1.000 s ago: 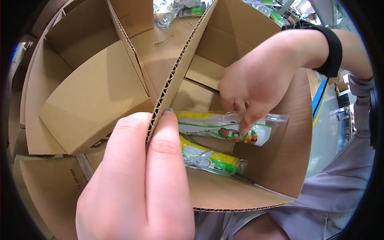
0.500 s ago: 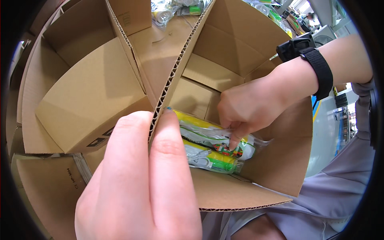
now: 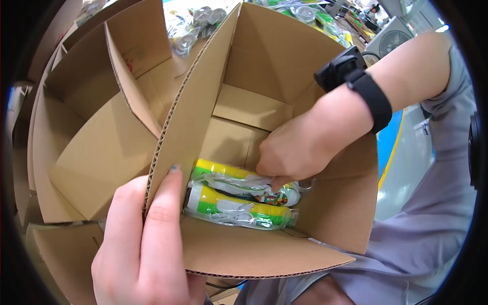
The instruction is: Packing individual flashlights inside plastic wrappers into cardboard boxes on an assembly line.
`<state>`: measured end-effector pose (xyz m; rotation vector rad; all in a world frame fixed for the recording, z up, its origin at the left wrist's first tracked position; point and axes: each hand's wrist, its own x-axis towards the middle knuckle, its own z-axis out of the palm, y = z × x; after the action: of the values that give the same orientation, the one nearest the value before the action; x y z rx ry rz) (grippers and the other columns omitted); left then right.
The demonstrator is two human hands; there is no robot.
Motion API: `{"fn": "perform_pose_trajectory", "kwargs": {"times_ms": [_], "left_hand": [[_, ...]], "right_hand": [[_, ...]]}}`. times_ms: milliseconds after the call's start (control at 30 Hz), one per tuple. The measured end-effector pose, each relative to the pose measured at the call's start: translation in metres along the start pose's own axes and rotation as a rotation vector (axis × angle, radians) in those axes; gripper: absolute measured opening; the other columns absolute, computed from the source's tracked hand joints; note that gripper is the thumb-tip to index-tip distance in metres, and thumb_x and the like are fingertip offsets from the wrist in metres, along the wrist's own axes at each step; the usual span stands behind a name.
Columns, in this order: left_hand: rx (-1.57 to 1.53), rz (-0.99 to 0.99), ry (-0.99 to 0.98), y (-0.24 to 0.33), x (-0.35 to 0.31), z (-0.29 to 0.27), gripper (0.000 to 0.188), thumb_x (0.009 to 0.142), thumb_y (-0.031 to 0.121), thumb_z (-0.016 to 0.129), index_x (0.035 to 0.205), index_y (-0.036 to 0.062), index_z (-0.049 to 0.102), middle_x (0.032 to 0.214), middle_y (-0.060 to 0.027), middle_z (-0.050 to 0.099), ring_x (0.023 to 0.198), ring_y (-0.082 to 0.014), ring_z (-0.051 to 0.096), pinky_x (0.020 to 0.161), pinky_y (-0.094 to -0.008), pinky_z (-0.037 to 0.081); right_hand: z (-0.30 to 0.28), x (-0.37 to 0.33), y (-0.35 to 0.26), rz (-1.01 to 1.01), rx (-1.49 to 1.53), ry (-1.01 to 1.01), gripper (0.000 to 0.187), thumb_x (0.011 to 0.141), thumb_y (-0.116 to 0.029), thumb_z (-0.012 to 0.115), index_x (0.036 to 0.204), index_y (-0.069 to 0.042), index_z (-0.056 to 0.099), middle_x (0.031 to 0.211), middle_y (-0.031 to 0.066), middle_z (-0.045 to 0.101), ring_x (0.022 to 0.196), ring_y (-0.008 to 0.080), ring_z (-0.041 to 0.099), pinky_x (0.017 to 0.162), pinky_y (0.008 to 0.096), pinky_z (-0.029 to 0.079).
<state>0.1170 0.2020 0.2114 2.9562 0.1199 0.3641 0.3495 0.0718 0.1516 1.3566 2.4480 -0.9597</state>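
An open cardboard box (image 3: 274, 249) stands in front of me, its flaps raised. My left hand (image 3: 147, 234) pinches the left wall, with fingers on both sides of its corrugated edge. Two clear-bagged cylinders lie side by side on the box bottom against the near wall, coloured yellow, green and white. The nearer bagged cylinder (image 3: 213, 206) has a coiled white cable in its bag. My right hand (image 3: 295, 152) reaches in from the right, fingers curled down onto the farther bagged cylinder (image 3: 223, 169) near its right end. Some of those fingertips are hidden behind the hand.
More open cardboard boxes (image 3: 101, 147) stand at the left. Beyond the box lies a heap of clear-bagged items (image 3: 198, 25). A black strap with a small device (image 3: 368, 94) is on my right wrist. A fan (image 3: 394, 40) stands at the far right.
In view, the box and my left hand have shifted left and slightly down. My right hand has also moved left, staying on the farther bagged cylinder. Both cylinders now show more fully.
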Motion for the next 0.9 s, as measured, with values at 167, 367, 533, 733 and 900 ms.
{"fn": "perform_pose_trajectory", "kwargs": {"times_ms": [167, 367, 533, 733, 900], "left_hand": [[-0.132, -0.137, -0.061, 0.007, 0.001, -0.009, 0.080, 0.049, -0.009, 0.075, 0.125, 0.0040, 0.053, 0.113, -0.0159, 0.055, 0.101, -0.0347, 0.056, 0.081, -0.0381, 0.048], [-0.159, -0.145, -0.049, 0.011, 0.010, -0.009, 0.082, 0.050, -0.009, 0.076, 0.127, 0.0052, 0.052, 0.114, -0.0170, 0.054, 0.101, -0.0351, 0.056, 0.081, -0.0378, 0.048], [-0.136, -0.165, -0.046, 0.017, 0.006, -0.012, 0.084, 0.052, -0.010, 0.075, 0.130, 0.0061, 0.050, 0.115, -0.0189, 0.053, 0.101, -0.0364, 0.056, 0.081, -0.0383, 0.048], [-0.107, -0.188, -0.105, 0.022, 0.016, -0.008, 0.089, 0.050, -0.014, 0.072, 0.133, 0.0079, 0.049, 0.113, -0.0191, 0.052, 0.100, -0.0367, 0.055, 0.082, -0.0393, 0.047], [-0.085, -0.207, -0.141, 0.028, 0.020, -0.012, 0.094, 0.047, -0.017, 0.071, 0.135, 0.0086, 0.048, 0.112, -0.0183, 0.051, 0.099, -0.0362, 0.055, 0.082, -0.0399, 0.046]], "right_hand": [[-0.073, -0.050, -0.027, 0.293, 0.044, 0.466, 0.020, 0.090, -0.015, 0.053, 0.103, -0.002, 0.061, 0.082, 0.0125, 0.065, 0.073, 0.0229, 0.065, 0.065, 0.0309, 0.051], [-0.054, -0.196, 0.045, 0.893, 0.043, 0.827, 0.021, 0.093, -0.016, 0.050, 0.105, -0.002, 0.061, 0.084, 0.0052, 0.064, 0.072, 0.0092, 0.061, 0.064, 0.0240, 0.049], [0.030, -0.261, 0.074, 1.328, 0.119, 0.103, 0.045, 0.075, -0.017, 0.066, 0.118, -0.004, 0.057, 0.104, 0.0142, 0.064, 0.094, 0.0282, 0.063, 0.080, 0.0370, 0.051], [0.121, -0.259, 0.097, 1.429, 0.113, 0.192, 0.054, 0.078, -0.028, 0.060, 0.120, 0.004, 0.048, 0.112, 0.0232, 0.058, 0.106, 0.0375, 0.055, 0.091, 0.0418, 0.045], [0.140, -0.255, 0.104, 1.363, -0.019, 0.474, 0.058, 0.072, -0.027, 0.065, 0.116, 0.008, 0.048, 0.109, 0.0241, 0.057, 0.106, 0.0378, 0.054, 0.093, 0.0427, 0.042]]}}
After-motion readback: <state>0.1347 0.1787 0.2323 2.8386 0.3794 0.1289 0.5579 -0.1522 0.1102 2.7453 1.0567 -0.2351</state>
